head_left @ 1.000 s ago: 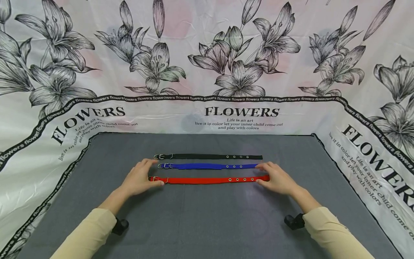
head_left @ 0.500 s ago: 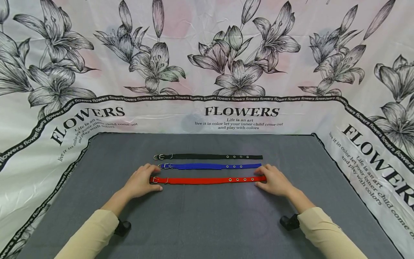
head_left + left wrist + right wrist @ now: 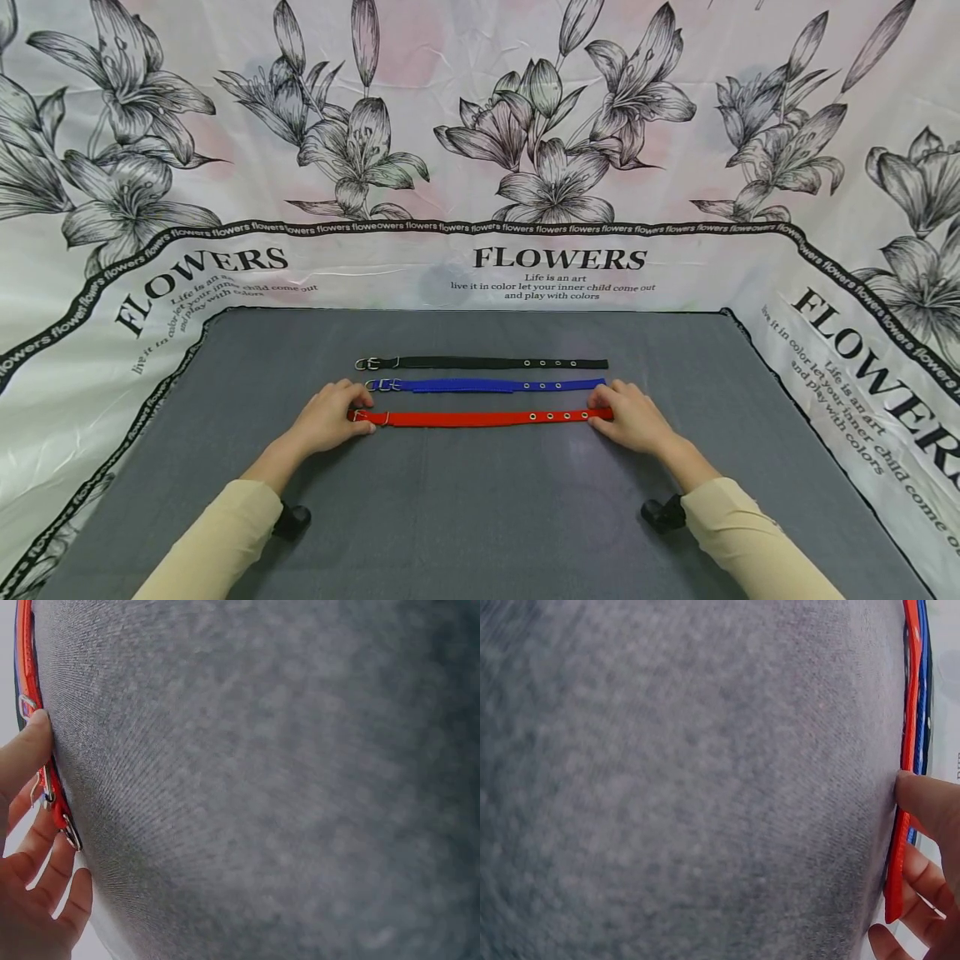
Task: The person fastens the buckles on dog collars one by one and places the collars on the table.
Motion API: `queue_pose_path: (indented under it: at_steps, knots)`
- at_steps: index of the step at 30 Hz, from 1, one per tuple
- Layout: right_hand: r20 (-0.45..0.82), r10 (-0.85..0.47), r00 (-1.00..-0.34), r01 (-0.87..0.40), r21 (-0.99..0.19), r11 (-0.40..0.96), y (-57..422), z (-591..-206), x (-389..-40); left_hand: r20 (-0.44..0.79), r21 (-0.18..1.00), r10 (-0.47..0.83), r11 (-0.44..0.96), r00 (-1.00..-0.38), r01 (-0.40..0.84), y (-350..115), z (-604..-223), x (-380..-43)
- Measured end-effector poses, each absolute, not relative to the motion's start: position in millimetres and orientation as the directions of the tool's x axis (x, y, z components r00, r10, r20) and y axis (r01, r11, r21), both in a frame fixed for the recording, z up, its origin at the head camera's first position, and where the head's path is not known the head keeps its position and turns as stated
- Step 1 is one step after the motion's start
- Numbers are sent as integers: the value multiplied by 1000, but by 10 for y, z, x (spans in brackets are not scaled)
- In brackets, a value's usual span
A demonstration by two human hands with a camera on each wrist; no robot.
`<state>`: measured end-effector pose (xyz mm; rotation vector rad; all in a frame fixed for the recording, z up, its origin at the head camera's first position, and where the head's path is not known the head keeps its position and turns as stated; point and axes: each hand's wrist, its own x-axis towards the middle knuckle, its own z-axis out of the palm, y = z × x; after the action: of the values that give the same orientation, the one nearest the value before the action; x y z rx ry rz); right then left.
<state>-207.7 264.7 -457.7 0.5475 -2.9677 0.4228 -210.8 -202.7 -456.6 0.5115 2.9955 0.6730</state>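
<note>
A red pet collar (image 3: 457, 419) lies stretched out straight across the grey cloth, nearest the person of three collars. My left hand (image 3: 327, 417) holds its buckle end, thumb on the near edge and fingers on the far side; the metal buckle (image 3: 47, 787) shows between them in the left wrist view. At the other end, past the eyelets, my right hand (image 3: 628, 418) pinches the strap between thumb and fingers. In the right wrist view the red tip (image 3: 893, 900) sticks out beyond the thumb. The fingertips are partly hidden behind the strap.
Just behind lies a blue collar (image 3: 465, 386), and beyond that a black collar (image 3: 465, 362), both parallel to the red one with buckles at left. Grey cloth (image 3: 465, 517) covers the tabletop. A white flower-printed sheet (image 3: 420, 275) borders it at the back and sides.
Both hands have closed in on the red collar's ends. The right hand has shifted left and slightly nearer, off the blue collar's tip. The collars have hardly moved.
</note>
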Motion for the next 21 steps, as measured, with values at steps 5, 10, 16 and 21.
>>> queue_pose_path:
  at_steps: [5, 10, 16, 21]
  knots:
    - [134, -339, -931, -362, -241, 900, 2643, -4574, -2083, 48, 414, 337, 850, -940, 326, -2019, -4551, -2117]
    - [141, -350, -926, -374, -226, 899, 2648, -4582, -2082, 39, 407, 346, 852, -938, 331, -2021, -4560, -2117]
    - [146, -363, -920, -388, -222, 894, 2660, -4582, -2075, 51, 398, 352, 851, -934, 343, -2026, -4582, -2120]
    - [159, -374, -914, -402, -216, 890, 2658, -4565, -2071, 62, 409, 352, 844, -934, 346, -2029, -4532, -2094]
